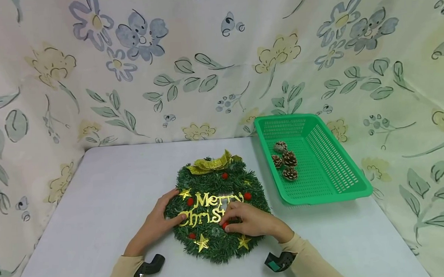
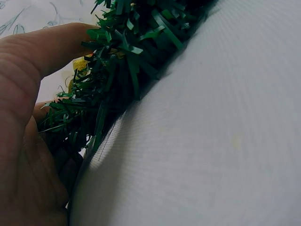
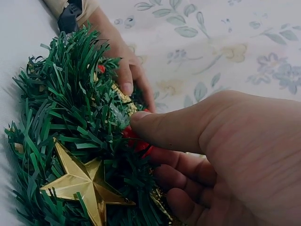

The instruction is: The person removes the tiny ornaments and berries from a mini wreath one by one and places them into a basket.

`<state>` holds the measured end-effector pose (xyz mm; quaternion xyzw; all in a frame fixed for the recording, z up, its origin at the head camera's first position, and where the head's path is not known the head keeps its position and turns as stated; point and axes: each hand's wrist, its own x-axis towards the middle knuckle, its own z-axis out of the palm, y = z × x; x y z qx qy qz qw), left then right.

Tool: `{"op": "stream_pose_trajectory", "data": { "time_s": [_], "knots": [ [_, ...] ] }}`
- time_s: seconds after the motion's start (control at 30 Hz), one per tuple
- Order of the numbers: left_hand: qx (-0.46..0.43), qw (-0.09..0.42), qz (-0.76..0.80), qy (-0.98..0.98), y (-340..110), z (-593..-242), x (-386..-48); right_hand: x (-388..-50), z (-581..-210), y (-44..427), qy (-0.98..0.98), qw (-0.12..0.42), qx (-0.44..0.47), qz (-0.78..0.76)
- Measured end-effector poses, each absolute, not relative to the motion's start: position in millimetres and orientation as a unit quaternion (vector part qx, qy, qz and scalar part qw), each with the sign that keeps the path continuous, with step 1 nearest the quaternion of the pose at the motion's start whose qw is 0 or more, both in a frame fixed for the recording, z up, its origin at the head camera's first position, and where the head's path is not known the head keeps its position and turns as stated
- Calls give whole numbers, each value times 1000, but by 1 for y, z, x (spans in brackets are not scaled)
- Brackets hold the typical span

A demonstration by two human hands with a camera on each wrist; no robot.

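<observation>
A green tinsel wreath lies on the white table, with gold "Merry Christmas" lettering, gold stars and a gold ribbon. My left hand grips its left edge, the thumb over the tinsel. My right hand pinches a red ball below the lettering, within the wreath's lower right part. Its fingers partly cover the lettering and the ball.
A green plastic basket stands at the right of the table, with several pine cones along its left side. Other red balls sit on the wreath. A floral cloth hangs behind and beside the table.
</observation>
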<state>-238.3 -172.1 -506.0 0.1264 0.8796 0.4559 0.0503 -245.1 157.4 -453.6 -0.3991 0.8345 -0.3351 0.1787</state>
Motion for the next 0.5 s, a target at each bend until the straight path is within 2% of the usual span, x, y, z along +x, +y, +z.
{"op": "stream_pose_trajectory", "data": {
  "time_s": [0.5],
  "knots": [
    [131, 48, 453, 881, -173, -507, -239, -246, -453, 157, 841, 187, -389, -325]
  ]
}}
